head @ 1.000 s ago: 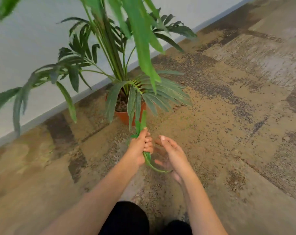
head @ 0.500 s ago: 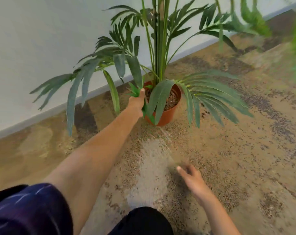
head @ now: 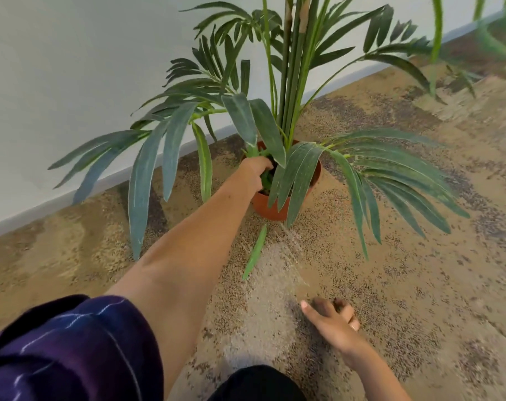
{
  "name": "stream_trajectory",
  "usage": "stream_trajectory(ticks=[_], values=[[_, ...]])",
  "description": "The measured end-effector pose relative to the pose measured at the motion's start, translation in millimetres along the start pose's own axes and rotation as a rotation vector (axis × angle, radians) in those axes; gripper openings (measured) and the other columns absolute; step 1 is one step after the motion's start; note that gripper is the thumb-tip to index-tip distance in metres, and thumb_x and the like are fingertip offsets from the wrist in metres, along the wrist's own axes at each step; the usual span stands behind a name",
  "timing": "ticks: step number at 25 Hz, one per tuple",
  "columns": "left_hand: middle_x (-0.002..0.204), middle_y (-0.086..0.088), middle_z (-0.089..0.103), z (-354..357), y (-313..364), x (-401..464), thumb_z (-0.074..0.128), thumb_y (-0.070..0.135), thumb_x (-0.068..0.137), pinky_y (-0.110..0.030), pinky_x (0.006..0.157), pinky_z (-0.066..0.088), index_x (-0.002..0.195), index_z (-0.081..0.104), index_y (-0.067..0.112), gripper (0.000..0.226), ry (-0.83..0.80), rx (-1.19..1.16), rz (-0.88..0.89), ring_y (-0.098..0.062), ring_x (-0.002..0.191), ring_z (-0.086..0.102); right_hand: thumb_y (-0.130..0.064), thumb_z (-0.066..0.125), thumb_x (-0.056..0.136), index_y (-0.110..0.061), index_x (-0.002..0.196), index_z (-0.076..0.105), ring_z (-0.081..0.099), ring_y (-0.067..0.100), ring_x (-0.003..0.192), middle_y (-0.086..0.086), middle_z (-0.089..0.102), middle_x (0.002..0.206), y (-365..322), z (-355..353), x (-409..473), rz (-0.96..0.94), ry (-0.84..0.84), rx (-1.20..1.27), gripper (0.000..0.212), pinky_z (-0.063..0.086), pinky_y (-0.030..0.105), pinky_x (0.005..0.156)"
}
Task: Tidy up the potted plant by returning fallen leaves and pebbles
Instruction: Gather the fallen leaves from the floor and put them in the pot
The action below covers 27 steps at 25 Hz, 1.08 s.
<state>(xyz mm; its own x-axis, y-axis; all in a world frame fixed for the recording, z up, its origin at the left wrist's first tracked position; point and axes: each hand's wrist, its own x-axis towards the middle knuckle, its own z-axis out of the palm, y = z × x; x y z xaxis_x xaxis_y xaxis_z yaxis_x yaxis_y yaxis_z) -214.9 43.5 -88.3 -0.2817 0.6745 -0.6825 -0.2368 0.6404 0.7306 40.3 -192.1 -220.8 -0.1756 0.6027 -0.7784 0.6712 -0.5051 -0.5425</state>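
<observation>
A terracotta pot (head: 278, 208) holding a tall green palm-like plant (head: 292, 82) stands on mottled brown carpet (head: 419, 285), close to a pale wall (head: 72, 68) at the far side. The person's left hand (head: 256, 173) reaches over the pot's left rim, fingers curled shut around a bunch of green leaf stems (head: 253, 150) and pushing them down into the pot. One loose fallen leaf (head: 255, 251) lies flat on the carpet just nearer than the pot, pointing toward the viewer. Nearer still and to the right, the right hand (head: 331, 318) rests on the carpet with fingers curled in loosely; something dark seems to sit under them, but whether it is a pebble cannot be told.

The step in hand looks like seating gathered leaves back in the pot. The next move probably calls for letting go there, then picking up the leaf left on the carpet and any pebbles.

No brand, label or writing is visible. A purple sleeve (head: 72, 351) fills the near left corner.
</observation>
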Motion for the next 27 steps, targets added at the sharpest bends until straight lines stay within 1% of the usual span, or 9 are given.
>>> stream_trajectory(ticks=[2,5,8,10,13,15,19,23,27], values=[[0.123,-0.020,0.058,-3.4,1.0,13.2,0.068,0.009,0.074,-0.054,0.088,0.050,0.120,0.054,0.006,0.049,-0.030,0.029,-0.054,-0.038,0.106,0.060,-0.098,0.045,0.051,-0.040,0.140,0.031,0.007,0.031,0.147,-0.012,0.003,0.158,0.1,0.0,-3.4,-0.017,-0.016,0.010,0.107,0.018,0.064,0.115],[0.122,-0.021,0.053,-9.1,9.8,-36.1,0.058,0.004,0.075,-0.049,0.093,0.049,0.124,0.045,0.003,0.050,-0.040,0.015,0.008,-0.038,0.105,0.059,-0.096,0.048,0.053,-0.040,0.141,0.031,0.009,0.031,0.147,-0.011,0.003,0.159,0.7,-3.9,-4.5,-0.047,-0.032,0.051,0.105,0.018,0.062,0.116],[0.108,-0.013,0.060,-23.4,3.0,-67.3,0.056,0.006,0.083,-0.038,0.075,0.057,0.124,0.047,0.001,0.043,0.080,0.147,0.166,-0.026,0.094,0.064,-0.095,0.050,0.051,-0.039,0.139,0.036,0.008,0.030,0.146,-0.014,0.001,0.157,-2.3,-9.7,-11.2,-0.058,-0.029,0.108,0.105,0.017,0.060,0.117],[0.083,-0.008,0.063,-33.7,-17.4,-81.0,0.050,0.015,0.091,-0.033,0.069,0.059,0.106,0.058,0.002,0.021,0.234,0.354,0.272,-0.018,0.072,0.063,-0.095,0.049,0.052,-0.038,0.137,0.039,0.009,0.030,0.145,-0.014,0.002,0.154,-3.9,-13.5,-12.9,-0.053,-0.028,0.119,0.102,0.018,0.059,0.117],[0.059,-0.003,0.053,-46.9,-67.3,-91.1,0.048,0.016,0.092,-0.024,0.048,0.049,0.070,0.058,0.012,0.024,0.286,0.582,0.333,-0.015,0.048,0.050,-0.083,0.051,0.068,-0.034,0.136,0.041,0.011,0.031,0.143,-0.011,0.006,0.149,-7.0,-18.8,-16.5,-0.077,-0.026,0.107,0.085,0.018,0.058,0.117],[0.065,0.001,0.057,-49.7,-105.8,-84.6,0.052,0.016,0.090,-0.018,0.042,0.040,0.080,0.063,0.015,0.015,0.213,0.763,0.294,-0.011,0.046,0.047,-0.071,0.052,0.079,-0.030,0.135,0.042,0.015,0.032,0.140,-0.007,0.008,0.145,-7.0,-23.2,-15.9,-0.074,-0.032,0.075,0.069,0.020,0.055,0.118],[0.078,0.001,0.062,-45.4,-164.8,-64.6,0.059,0.036,0.088,-0.017,0.052,0.049,0.096,0.062,0.013,0.025,0.075,1.075,0.153,-0.008,0.056,0.054,-0.054,0.058,0.085,-0.041,0.120,0.044,0.018,0.031,0.131,-0.008,0.011,0.126,-6.8,-27.8,-18.2,-0.077,0.049,-0.132,0.040,0.024,0.056,0.114],[0.095,-0.006,0.061,-41.7,-188.9,-59.2,0.063,0.022,0.087,-0.030,0.070,0.059,0.102,0.055,0.010,0.021,0.101,1.164,0.141,-0.018,0.082,0.066,-0.042,0.057,0.091,-0.044,0.127,0.035,0.020,0.030,0.129,0.003,0.012,0.136,-4.2,-18.7,-19.9,-0.066,0.195,-0.481,0.043,0.031,0.057,0.106],[0.086,-0.003,0.065,-45.0,-186.0,-69.4,0.060,0.015,0.089,-0.019,0.056,0.056,0.095,0.065,0.012,0.009,0.117,1.054,0.203,-0.009,0.062,0.062,-0.043,0.046,0.096,-0.041,0.141,0.023,0.020,0.030,0.132,0.010,0.010,0.146,-6.1,-14.6,-26.9,-0.096,0.255,-0.645,0.051,0.029,0.057,0.106]])
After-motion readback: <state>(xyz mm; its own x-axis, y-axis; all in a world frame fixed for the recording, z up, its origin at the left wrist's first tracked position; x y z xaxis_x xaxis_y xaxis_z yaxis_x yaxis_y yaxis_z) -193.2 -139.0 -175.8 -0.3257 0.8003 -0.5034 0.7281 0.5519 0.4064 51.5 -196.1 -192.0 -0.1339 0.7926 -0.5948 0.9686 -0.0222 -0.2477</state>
